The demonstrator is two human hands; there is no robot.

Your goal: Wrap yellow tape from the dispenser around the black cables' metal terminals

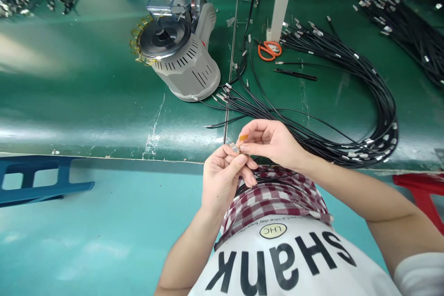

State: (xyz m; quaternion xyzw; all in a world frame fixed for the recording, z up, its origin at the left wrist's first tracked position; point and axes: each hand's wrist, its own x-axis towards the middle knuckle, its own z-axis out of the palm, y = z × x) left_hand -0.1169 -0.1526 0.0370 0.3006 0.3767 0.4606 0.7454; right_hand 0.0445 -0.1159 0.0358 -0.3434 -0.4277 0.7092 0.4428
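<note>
Over the table's front edge, my left hand [224, 173] pinches the end of a black cable between thumb and fingers. The cable's small silver connector [234, 147] pokes out past the fingertips. My right hand [268, 142] is closed close against it, thumb and forefinger meeting at the connector. A short strip of amber tape [243, 137] shows at the right fingertips. Part of the connector is hidden by the fingers. Below the hands, more black cable [267, 177] runs across my lap over a checked cloth.
A grey tape dispenser [189, 71] with amber strips around its wheel stands on the green table [86, 97]. A cable bundle [385, 101] curves at right. Orange-handled scissors [269, 50] and black tweezers [295, 74] lie beyond. Blue [45, 180] and red [425, 189] stools flank me.
</note>
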